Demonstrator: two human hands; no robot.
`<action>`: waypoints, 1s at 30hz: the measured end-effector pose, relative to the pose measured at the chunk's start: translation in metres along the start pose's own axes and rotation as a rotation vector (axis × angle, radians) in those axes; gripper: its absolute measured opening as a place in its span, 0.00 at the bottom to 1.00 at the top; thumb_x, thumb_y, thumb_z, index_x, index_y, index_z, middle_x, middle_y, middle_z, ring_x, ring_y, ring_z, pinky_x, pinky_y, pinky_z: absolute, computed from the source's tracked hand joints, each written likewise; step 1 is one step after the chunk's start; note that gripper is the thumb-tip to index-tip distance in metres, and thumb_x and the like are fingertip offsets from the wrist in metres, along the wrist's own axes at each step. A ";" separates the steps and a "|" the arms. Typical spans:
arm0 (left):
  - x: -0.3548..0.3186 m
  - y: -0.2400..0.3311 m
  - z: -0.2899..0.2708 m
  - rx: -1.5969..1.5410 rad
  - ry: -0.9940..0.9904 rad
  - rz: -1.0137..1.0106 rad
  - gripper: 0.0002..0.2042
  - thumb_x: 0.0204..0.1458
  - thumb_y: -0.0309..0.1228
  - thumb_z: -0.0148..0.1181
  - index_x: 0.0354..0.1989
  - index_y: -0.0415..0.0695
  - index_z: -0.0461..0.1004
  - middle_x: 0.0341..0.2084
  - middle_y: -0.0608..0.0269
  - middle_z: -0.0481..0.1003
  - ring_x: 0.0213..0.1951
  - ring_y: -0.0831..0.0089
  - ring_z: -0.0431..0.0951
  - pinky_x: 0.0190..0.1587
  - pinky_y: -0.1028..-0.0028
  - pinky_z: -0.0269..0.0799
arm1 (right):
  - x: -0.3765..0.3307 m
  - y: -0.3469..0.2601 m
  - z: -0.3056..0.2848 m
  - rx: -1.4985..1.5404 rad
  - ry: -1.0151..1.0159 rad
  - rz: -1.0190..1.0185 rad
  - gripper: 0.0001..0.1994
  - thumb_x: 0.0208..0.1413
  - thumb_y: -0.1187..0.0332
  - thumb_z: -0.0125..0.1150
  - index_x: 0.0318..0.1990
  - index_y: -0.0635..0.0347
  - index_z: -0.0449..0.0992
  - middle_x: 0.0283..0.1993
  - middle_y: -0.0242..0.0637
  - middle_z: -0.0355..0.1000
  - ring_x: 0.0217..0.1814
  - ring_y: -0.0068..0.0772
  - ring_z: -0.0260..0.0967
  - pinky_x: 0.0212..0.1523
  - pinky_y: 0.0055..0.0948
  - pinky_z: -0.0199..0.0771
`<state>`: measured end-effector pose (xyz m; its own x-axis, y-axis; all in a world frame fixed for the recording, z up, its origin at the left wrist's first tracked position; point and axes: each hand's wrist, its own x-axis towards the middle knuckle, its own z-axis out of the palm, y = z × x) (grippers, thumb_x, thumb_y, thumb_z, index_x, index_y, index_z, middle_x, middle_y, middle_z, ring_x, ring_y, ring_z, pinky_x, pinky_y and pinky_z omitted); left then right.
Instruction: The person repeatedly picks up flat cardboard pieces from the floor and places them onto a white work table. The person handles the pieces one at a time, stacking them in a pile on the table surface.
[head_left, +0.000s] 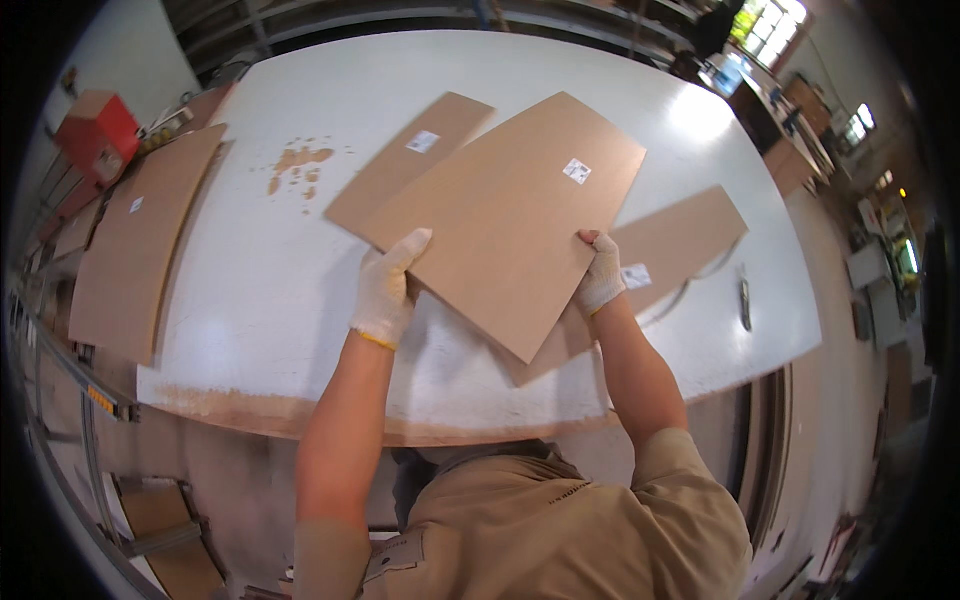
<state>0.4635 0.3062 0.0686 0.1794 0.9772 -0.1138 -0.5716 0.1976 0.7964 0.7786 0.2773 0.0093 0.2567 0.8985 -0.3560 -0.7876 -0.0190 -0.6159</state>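
Note:
Both my hands, in pale knit gloves, grip a flat brown board (510, 210) with a small white label near its far right side. My left hand (388, 285) holds its near left edge, thumb on top. My right hand (602, 270) clasps the right edge, bare thumb tip showing. The board is tilted above the white table, partly covering two other brown boards. One narrower labelled board (400, 160) lies behind it to the left. Another labelled board (690, 235) lies to the right, passing beneath my right hand and the held board.
The white worktable (270, 270) has a worn brown front edge. A utility knife (745, 300) lies at its right. Brown patches (300, 165) mark the far left of the top. Another labelled board (150, 240) rests along the left side, near a red box-shaped machine (98, 138).

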 end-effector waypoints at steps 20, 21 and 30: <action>-0.080 0.277 -0.445 1.384 1.807 0.398 0.36 0.58 0.53 0.64 0.63 0.30 0.73 0.53 0.38 0.79 0.57 0.42 0.78 0.62 0.52 0.72 | 0.056 0.103 0.227 -1.648 -0.041 -0.129 0.10 0.64 0.65 0.58 0.41 0.65 0.78 0.23 0.40 0.72 0.18 0.32 0.71 0.18 0.34 0.71; -0.085 0.282 -0.462 1.260 1.602 0.322 0.36 0.59 0.51 0.64 0.64 0.31 0.72 0.54 0.39 0.79 0.57 0.43 0.78 0.62 0.53 0.72 | 0.063 0.128 0.235 -1.629 -0.164 -0.135 0.10 0.64 0.67 0.58 0.44 0.65 0.78 0.26 0.40 0.75 0.22 0.32 0.74 0.21 0.34 0.74; -0.128 0.229 -0.445 0.024 1.004 0.236 0.27 0.65 0.41 0.67 0.63 0.31 0.74 0.54 0.56 0.81 0.53 0.63 0.82 0.56 0.64 0.79 | 0.175 0.309 0.473 -1.941 -0.411 -1.226 0.23 0.68 0.55 0.56 0.62 0.62 0.75 0.66 0.52 0.75 0.69 0.52 0.71 0.69 0.42 0.69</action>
<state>-0.0468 0.2610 0.0014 -0.6933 0.6074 -0.3878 -0.4873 0.0012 0.8732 0.3152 0.6366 0.0895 -0.2583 0.8143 0.5198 0.9131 0.3815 -0.1438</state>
